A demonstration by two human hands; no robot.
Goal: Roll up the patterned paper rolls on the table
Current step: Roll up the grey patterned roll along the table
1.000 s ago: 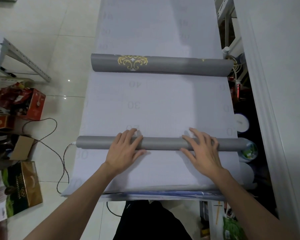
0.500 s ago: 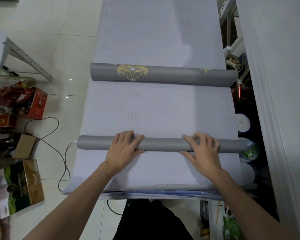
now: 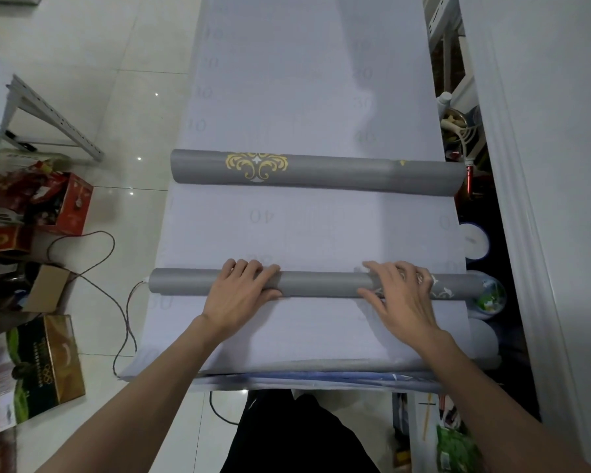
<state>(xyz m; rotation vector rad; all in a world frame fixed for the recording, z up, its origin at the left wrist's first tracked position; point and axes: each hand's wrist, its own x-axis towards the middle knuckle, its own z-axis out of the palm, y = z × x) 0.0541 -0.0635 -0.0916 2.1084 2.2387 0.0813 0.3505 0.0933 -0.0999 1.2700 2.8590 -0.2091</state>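
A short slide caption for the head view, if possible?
Left hand and right hand hold the near grey roll; a thicker gold-patterned roll lies beyond.

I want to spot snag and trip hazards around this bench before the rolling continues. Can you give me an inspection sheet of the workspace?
Surface: pale sheet with faint printed numbers covers the long top.
Job's things: near roll, thin and grey; far roll, thicker, with a gold ornament, untouched.
Clutter: red box and green-and-gold box on the floor at left; green-labelled tub in the gap at right.
Grippers: left hand and right hand both hold the near roll, fingers over its top.
Cables: cable drops from beside the near roll's left end and loops over the floor.
Surroundings: tiled floor, metal frame, white wall.
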